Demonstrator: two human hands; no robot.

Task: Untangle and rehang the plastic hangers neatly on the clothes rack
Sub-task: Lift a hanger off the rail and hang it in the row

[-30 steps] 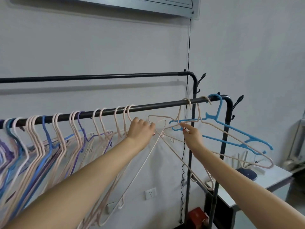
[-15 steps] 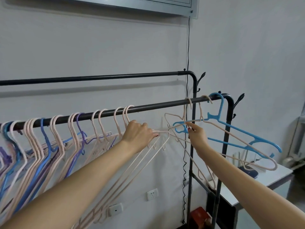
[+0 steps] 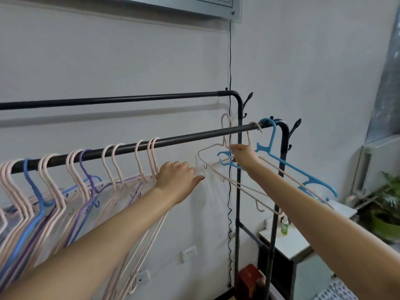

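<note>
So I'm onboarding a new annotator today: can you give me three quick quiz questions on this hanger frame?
1. True or false: the right hand pinches a pink hanger whose hook rises above the front rail.
2. Which hanger hangs nearest the rail's right end? A purple, B light blue, C pink.
3. Fill in: the left hand is beside the pink hooks and grips ____.

Key: 1 true; 2 B, the light blue hanger; 3 nothing.
</note>
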